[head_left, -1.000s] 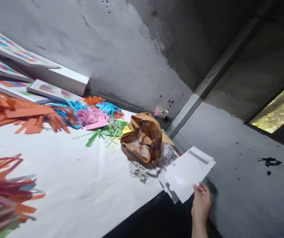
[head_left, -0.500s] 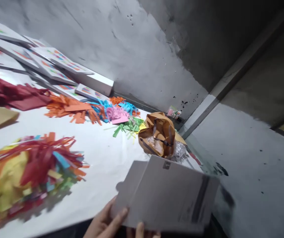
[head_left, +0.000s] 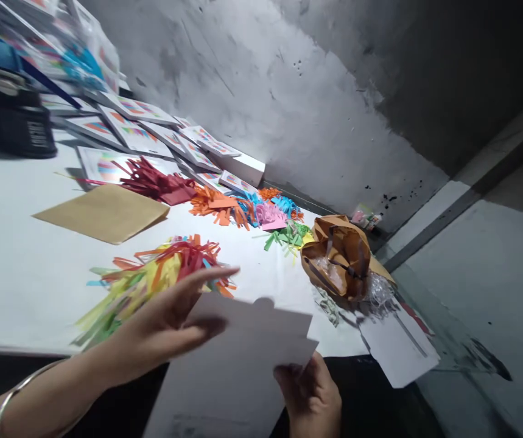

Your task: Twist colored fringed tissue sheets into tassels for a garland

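Observation:
A flat, pale cardboard box tilts in front of me, with a rounded tab and flaps along its far edge. On its right edge, my right hand grips it between thumb and fingers. My left hand, with a silver bangle at the wrist, is spread with thumb and forefinger apart over the box's upper left corner. Whether it touches the cardboard I cannot tell. Behind that hand lies a heap of multicoloured paper tassels, partly covered by it.
Paper tassel bundles run along the white table, from dark red to green. A brown envelope lies at left. An open brown bag and a white flat sheet are at right. Printed boxes line the wall.
My view has swung left, bringing the envelope and a dark bag into sight. The box has turned to a different angle. My left hand has come off its edge and opened; my right now grips its right side.

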`<state>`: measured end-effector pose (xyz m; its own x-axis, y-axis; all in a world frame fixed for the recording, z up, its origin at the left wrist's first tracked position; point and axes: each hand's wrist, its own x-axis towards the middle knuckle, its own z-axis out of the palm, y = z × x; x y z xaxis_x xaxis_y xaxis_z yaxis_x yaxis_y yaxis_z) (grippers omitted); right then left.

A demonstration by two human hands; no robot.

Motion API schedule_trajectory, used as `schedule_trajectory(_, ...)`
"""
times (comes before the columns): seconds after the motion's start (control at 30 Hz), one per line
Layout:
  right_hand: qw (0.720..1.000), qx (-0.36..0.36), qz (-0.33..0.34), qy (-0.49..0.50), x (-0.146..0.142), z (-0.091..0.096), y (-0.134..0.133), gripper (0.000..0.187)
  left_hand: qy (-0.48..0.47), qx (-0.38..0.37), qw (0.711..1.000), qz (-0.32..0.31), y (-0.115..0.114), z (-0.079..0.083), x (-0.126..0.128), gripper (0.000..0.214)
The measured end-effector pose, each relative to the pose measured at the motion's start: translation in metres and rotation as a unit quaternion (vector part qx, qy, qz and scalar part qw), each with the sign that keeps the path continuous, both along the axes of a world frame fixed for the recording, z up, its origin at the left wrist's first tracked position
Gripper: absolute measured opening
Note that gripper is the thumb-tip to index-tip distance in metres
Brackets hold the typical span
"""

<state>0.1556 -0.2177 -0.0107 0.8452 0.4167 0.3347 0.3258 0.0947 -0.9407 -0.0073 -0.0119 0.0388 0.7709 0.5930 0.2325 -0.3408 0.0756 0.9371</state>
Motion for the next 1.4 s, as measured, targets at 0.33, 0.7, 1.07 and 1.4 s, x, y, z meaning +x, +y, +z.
schedule_trajectory(0.33, 0.987, 0.038, -0.082, -0.134, -0.025, -0.058, 0.057, 0.054, 0.179, -0.077, 0.972, -0.129, 0.03, -0.003, -0.014, 0.036)
schedule_trajectory(0.7, 0.881, -0.063, 0.095, -0.459, -0.002, -0.007, 0.082, 0.026, 0.123, -0.32, 0.916, -0.207, 0.021, -0.037, -0.003, 0.046)
schedule_trajectory(1.07, 0.87, -0.044, 0.196, -0.45, 0.015, -0.01, 0.081, 0.034, 0.137, -0.363, 0.897, -0.211, 0.02, -0.047, -0.005, 0.048)
schedule_trajectory(1.4, 0.907, -0.023, 0.078, -0.413, -0.001, -0.026, 0.079, 0.021, 0.104, -0.353, 0.898, -0.242, 0.022, -0.048, -0.007, 0.05)
